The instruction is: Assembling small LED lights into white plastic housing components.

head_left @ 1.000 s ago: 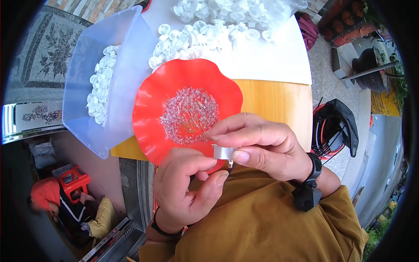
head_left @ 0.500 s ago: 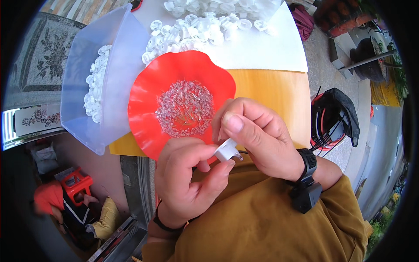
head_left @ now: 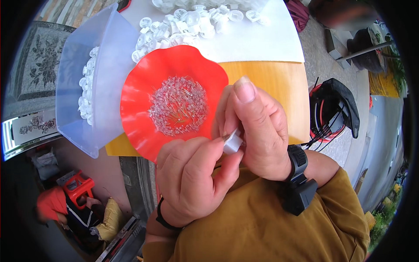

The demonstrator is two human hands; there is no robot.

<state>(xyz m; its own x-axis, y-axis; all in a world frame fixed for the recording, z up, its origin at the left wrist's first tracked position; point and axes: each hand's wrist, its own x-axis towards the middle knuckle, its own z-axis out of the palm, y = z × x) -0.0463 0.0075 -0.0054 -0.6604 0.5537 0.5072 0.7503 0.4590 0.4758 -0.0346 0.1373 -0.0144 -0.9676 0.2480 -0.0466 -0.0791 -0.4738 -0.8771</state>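
My left hand (head_left: pixel 196 170) pinches a small white plastic holder (head_left: pixel 233 143) between thumb and fingers, above my lap. Pressed close against the holder's other side is my right hand (head_left: pixel 262 131), its fingers curled and its thumb pointing up. What sits inside those curled fingers is hidden. Just beyond both hands lies a red wavy-rimmed bowl (head_left: pixel 137 94), holding a heap of tiny clear bulbs with thin metal legs (head_left: pixel 179 105).
Similar white holders (head_left: pixel 187 24) are heaped on a white sheet (head_left: pixel 266 39) over the wooden table (head_left: pixel 266 87). A translucent bin (head_left: pixel 113 74) with more holders stands left. A person in red (head_left: pixel 54 203) is at lower left, near a red stool (head_left: pixel 78 185).
My right thumb has lifted, and the right hand has turned and closed in over the holder's bulb end. The clear bulb that stuck out is now mostly covered. The view has shifted slightly.
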